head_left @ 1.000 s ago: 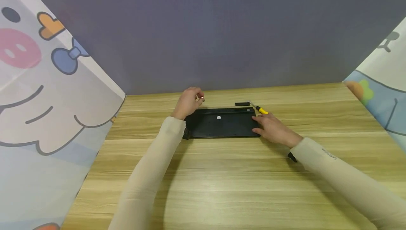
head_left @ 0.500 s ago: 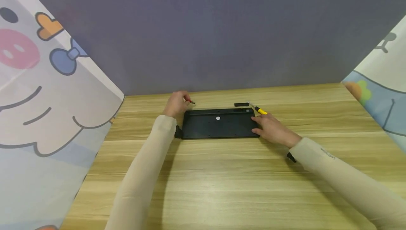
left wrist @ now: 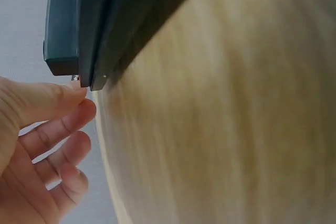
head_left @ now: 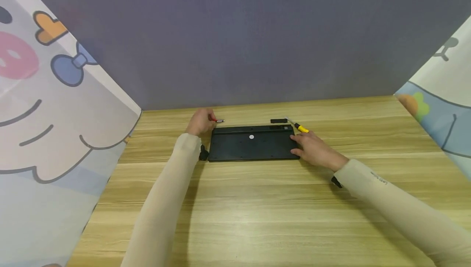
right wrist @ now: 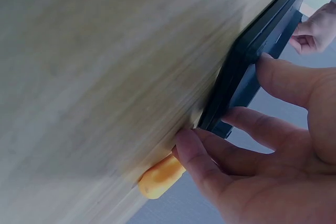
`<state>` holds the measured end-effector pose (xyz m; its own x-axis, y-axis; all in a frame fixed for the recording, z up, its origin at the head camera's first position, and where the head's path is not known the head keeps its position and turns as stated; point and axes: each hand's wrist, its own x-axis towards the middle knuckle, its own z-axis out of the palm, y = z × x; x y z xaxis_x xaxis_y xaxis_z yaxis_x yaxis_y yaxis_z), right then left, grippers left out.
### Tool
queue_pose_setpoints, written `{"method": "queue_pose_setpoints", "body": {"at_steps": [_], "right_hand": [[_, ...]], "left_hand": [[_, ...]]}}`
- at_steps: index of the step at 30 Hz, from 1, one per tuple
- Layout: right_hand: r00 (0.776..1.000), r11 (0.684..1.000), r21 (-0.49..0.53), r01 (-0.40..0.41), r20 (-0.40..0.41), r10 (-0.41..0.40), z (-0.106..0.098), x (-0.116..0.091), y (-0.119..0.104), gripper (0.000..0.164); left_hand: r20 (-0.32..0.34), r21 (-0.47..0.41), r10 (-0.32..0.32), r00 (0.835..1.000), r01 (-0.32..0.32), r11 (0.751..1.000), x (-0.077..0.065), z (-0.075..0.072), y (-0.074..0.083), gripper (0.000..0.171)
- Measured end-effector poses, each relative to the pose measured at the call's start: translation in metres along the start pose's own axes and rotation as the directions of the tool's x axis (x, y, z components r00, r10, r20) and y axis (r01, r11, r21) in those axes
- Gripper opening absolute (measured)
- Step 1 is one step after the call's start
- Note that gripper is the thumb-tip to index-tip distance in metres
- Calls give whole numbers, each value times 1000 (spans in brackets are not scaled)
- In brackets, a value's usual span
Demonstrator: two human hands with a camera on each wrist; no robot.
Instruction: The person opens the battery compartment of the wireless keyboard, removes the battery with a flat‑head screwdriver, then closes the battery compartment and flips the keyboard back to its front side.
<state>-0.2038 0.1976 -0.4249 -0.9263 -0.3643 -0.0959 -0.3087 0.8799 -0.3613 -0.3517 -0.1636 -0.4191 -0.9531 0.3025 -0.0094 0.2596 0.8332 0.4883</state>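
Observation:
A black keyboard [head_left: 254, 146] lies face down on the table, its underside with a round white sticker showing. Beyond its far left corner, my left hand [head_left: 201, 122] pinches a small red-and-silver battery [head_left: 220, 120] between thumb and fingertips. In the left wrist view the keyboard's edge hides most of that battery [left wrist: 75, 78]; the other fingers curl loosely. My right hand [head_left: 315, 149] rests on the keyboard's right end, thumb and index finger spread and touching its edge. The right wrist view shows the thumb [right wrist: 286, 80] at the corner, other fingers extended along the side.
Behind the keyboard lies a small black strip-like cover [head_left: 279, 121]. A screwdriver [head_left: 301, 128] with a yellow handle lies just beside the right hand, its tip near the cover. A grey partition [head_left: 257, 54] rises at the table's back edge, with printed panels at both sides.
My left hand has moved left and slightly down with the battery, from above the keyboard's far edge to beyond its left corner. My right hand stays on the keyboard's right end.

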Motion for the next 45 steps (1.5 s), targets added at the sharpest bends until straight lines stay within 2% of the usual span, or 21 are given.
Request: {"method": "queue_pose_setpoints", "body": {"at_steps": [10,16,28,38,45], "right_hand": [[1000,1000,10,12,-5,-12,-1,-1,-3,57],[999,1000,8,29,-19,-29,0,0,-3,56],[1000,1000,4,-5,5,5,0,-1,0,56],[1000,1000,-2,13,-10,-13,2,0,3,56],[1000,1000,3,18,-15,-18,2,-1,3,56]], "left_hand": [[72,35,-17,997,14,999,0,-6,1,7],[96,18,-15,995,14,1000,-2,-8,2,5],[156,-36,-40,987,46,998,-20,-17,8,21],[147,24,33,989,-37,999,-42,-19,12,27],[152,32,90,984,-96,995,-67,-19,17,34]]}}
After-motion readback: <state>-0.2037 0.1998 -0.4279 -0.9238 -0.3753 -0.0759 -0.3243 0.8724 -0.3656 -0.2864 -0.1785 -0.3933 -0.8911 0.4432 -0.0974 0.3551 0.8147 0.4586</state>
